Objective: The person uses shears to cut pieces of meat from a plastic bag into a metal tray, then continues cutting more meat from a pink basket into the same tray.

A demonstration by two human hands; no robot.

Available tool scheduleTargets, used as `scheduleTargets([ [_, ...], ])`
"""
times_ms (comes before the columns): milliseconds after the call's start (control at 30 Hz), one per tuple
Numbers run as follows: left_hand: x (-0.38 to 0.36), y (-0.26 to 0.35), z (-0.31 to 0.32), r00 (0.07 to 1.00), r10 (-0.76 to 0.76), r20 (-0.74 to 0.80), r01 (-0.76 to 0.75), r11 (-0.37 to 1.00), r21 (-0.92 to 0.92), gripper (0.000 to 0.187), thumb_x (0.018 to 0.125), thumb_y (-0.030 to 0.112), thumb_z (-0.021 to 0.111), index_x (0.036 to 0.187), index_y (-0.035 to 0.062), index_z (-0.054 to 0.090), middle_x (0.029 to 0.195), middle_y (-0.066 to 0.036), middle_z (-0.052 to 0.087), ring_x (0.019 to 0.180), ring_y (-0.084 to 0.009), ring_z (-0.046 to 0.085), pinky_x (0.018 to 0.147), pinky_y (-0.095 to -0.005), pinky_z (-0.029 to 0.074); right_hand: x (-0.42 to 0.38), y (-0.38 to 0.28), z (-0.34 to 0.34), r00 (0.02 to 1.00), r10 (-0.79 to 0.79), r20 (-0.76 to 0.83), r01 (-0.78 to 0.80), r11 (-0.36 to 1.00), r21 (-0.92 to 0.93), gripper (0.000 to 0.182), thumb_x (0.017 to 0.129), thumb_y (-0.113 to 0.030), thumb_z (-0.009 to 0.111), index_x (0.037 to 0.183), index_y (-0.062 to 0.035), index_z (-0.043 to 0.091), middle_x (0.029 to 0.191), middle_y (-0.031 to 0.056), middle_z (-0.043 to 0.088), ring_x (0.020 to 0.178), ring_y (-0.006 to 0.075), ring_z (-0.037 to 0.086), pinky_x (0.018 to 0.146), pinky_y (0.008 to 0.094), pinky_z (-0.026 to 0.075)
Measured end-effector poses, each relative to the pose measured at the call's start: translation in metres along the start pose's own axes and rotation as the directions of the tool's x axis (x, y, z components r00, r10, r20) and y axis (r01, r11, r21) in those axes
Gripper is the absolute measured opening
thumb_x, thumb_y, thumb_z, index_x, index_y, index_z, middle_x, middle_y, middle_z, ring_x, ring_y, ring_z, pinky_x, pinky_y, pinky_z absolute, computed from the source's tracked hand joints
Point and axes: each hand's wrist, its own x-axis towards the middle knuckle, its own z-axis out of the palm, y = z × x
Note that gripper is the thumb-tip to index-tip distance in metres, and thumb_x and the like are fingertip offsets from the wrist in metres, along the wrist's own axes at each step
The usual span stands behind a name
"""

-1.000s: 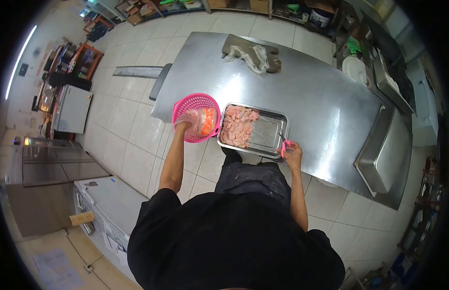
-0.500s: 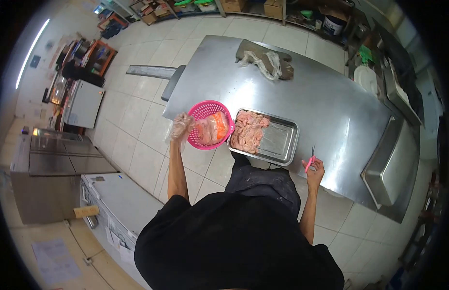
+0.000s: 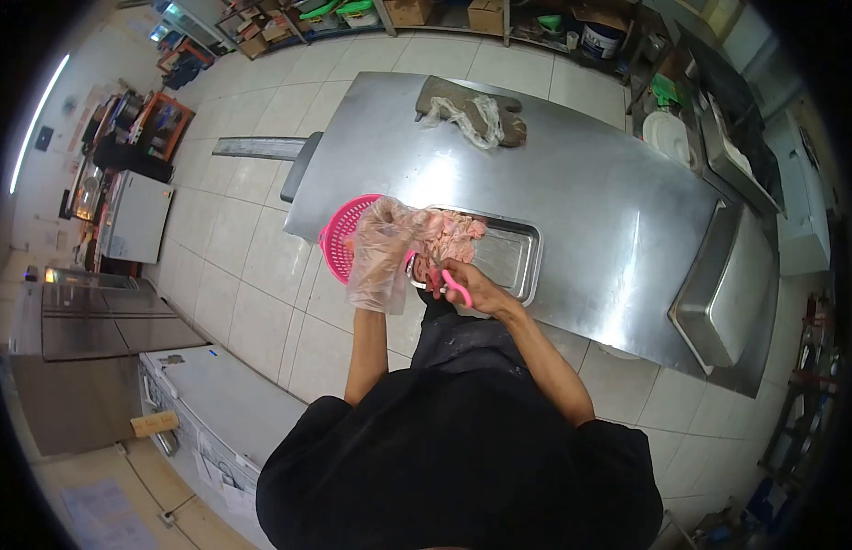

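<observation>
My left hand [image 3: 395,225], in a loose clear plastic glove, reaches over the pink basket's edge to the tray's left end. Its fingertips are at the raw meat [image 3: 458,235], and the wrinkled plastic hides whether they grip any. My right hand [image 3: 477,288] is closed around pink-handled scissors [image 3: 457,288], close to the tray's near left corner. The scissors' blades are hard to make out there. Pale pink meat pieces fill the left part of the metal tray [image 3: 534,261]. Behind my left hand, the pink basket [image 3: 340,240] is partly covered, with most of its contents hidden.
The steel table [image 3: 572,192] carries a brown mitt-like cloth [image 3: 485,110] with crumpled plastic at its far side. A large metal pan [image 3: 724,289] leans at the right end. To my left stands a white chest freezer [image 3: 224,390].
My left hand has moved right, from the basket's outer side to the meat. My right hand has brought the scissors left, from beyond the tray's right side to its left corner.
</observation>
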Motion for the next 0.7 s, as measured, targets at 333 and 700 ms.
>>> scheduleTargets([
  [333, 0.007, 0.014, 0.002, 0.98, 0.112, -0.165, -0.138, 0.978, -0.156, 0.016, 0.084, -0.001, 0.06, 0.094, 0.0047, 0.05, 0.087, 0.0, 0.053, 0.077, -0.0086, 0.053, 0.073, -0.0237, 0.046, -0.015, -0.007, 0.001, 0.87, -0.179, -0.459, 0.066, 0.966, -0.251, 0.023, 0.072, -0.012, 0.077, 0.073, -0.0026, 0.056, 0.067, 0.0021, 0.061, 0.061, 0.006, 0.055, 0.056, 0.0204, 0.043],
  [700, -0.008, 0.013, 0.021, 0.998, -0.013, 0.066, 0.003, 0.988, 0.155, 0.035, 0.071, -0.001, 0.072, 0.098, 0.0068, 0.051, 0.095, -0.001, 0.054, 0.082, -0.0101, 0.055, 0.071, -0.0225, 0.048, -0.016, -0.016, 0.002, 0.914, -0.076, -0.398, -0.052, 0.952, -0.3, 0.028, 0.07, -0.015, 0.079, 0.078, -0.0049, 0.054, 0.07, 0.001, 0.06, 0.065, 0.0056, 0.054, 0.057, 0.0198, 0.042],
])
